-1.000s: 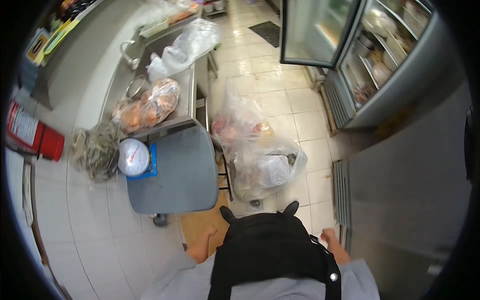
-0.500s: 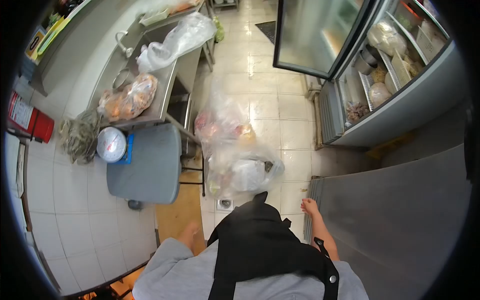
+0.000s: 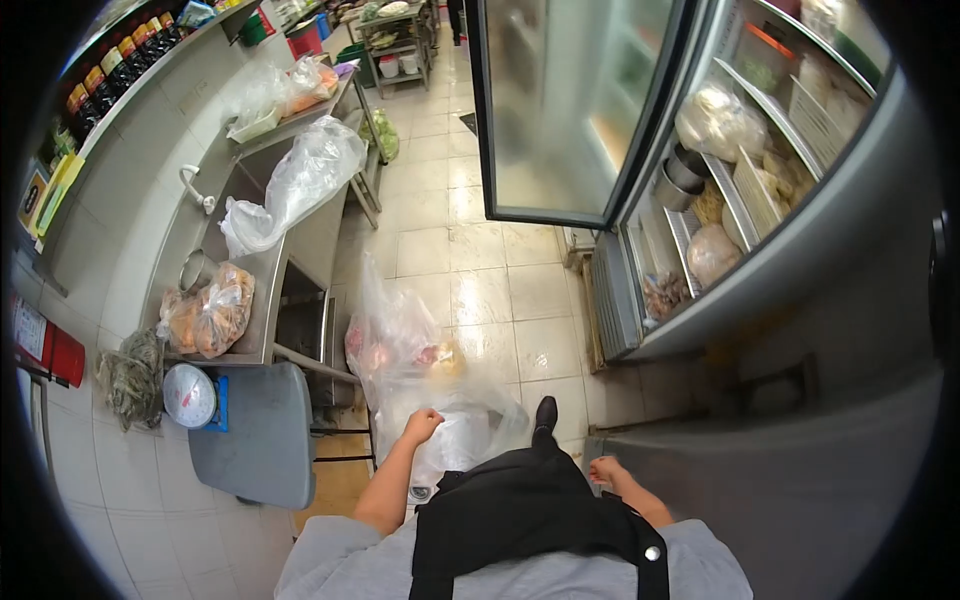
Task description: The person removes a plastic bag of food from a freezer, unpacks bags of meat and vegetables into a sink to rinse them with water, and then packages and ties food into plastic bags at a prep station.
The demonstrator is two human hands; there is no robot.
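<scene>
My left hand (image 3: 423,426) is raised in front of me, its fingers loosely curled, with nothing visible in it. In view it overlaps the clear plastic bags (image 3: 395,320) on the floor; I cannot tell that it touches them. Reddish and yellowish contents show through the bags, and a white bundle lies in the nearer one. My right hand (image 3: 605,470) hangs low beside the grey steel side of a cabinet, fingers curled in, nothing visible in them. A black shoe (image 3: 545,412) shows ahead of my apron.
At right a fridge door (image 3: 570,110) stands open, with shelves of bagged food (image 3: 720,120) behind. On the left are a steel sink counter (image 3: 300,265), a bag of orange-brown pieces (image 3: 222,310), a grey stool (image 3: 255,430) and a dial scale (image 3: 190,395). Bottles line a shelf.
My view has tilted up, showing more of the far kitchen. My left hand has swung forward from low at my side. My right hand has dropped back a little. A shoe has come into view.
</scene>
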